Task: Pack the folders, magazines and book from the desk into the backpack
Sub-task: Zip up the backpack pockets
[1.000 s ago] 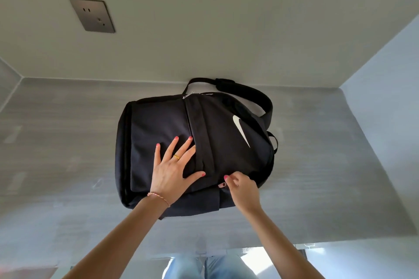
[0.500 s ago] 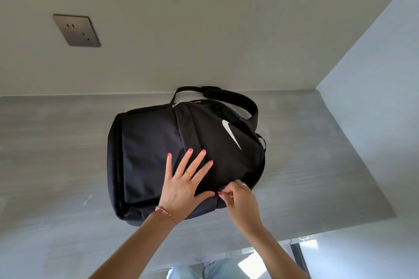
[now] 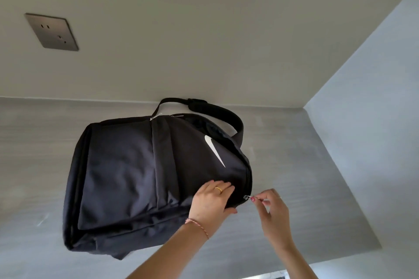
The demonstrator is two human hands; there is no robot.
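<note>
Backpack, one only, black with a single white swoosh logo on its front, lies flat on the grey wood-grain bench, its top end toward the right and its one visible padded shoulder strap arching against the back wall. Two hands work at its near right corner. The left hand lies palm-down on the fabric with fingers curled over the bag's edge, pressing it rather than clasping anything; it wears one gold ring, and one thin red cord bracelet sits at the wrist. The right hand is just beside the bag, off its edge, its grip pinched tight between thumb and fingertip on a small silver zipper pull at the bag's side seam, the other fingers loosely bent. Two more silver zipper pulls rest at the far edge of the bag near the strap's base. One metal wall socket plate is set in the pale wall at upper left. No folder, magazine or book shows on the bench surface around the bag.
</note>
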